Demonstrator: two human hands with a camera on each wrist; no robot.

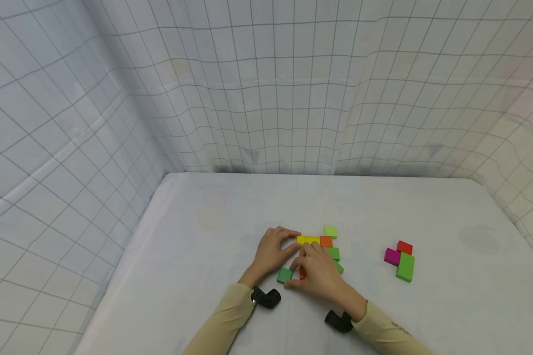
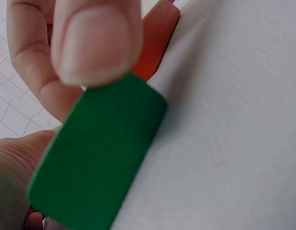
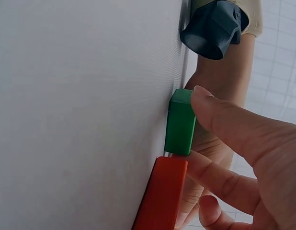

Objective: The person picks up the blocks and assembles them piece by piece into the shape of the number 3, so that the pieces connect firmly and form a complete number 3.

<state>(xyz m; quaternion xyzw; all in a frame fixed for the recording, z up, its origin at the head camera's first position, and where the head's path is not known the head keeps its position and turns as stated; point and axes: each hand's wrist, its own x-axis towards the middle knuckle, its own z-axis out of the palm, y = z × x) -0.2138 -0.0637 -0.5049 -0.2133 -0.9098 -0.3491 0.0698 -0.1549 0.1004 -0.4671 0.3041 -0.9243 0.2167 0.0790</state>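
My left hand [image 1: 273, 250] holds the left end of a row of yellow blocks [image 1: 312, 239], index finger along the far side and thumb on the near side. Lower down, my right hand [image 1: 317, 271] pinches a dark green block [image 1: 285, 275] between thumb and index finger. That green block [image 3: 180, 122] stands on the table with a finger and thumb at its two ends in the right wrist view. Close beside it is an orange-red block [image 3: 162, 191]. In the left wrist view, a thumb touches the green block [image 2: 100, 153]. My right hand partly hides the other blocks.
An orange block [image 1: 326, 241] continues the yellow row, with a light green block [image 1: 330, 231] behind it. Green blocks [image 1: 333, 253] show beyond my right hand. Farther right lie a purple block [image 1: 392, 256], a red block [image 1: 404, 247] and a long green block [image 1: 405, 267].
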